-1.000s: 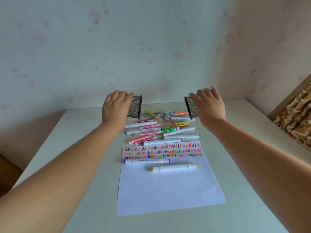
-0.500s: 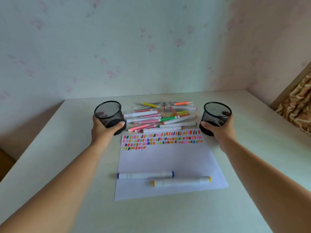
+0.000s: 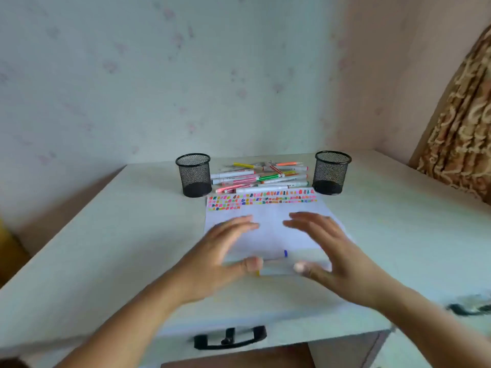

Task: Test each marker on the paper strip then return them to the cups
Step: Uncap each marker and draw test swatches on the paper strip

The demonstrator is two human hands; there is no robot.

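Black mesh cups (image 3: 193, 174), multicoloured swatches on white paper (image 3: 268, 221), seemingly blue-capped marker (image 3: 276, 254)

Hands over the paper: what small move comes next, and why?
Probably close the right hand on the blue marker: it and the left hand hover open over that and the yellow marker on the paper; the cups stand upright.

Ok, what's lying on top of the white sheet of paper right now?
Rows of coloured test marks along its far edge, plus a blue-tipped white marker and a yellow-tipped white marker near the front. The left hand and right hand hide most of both barrels.
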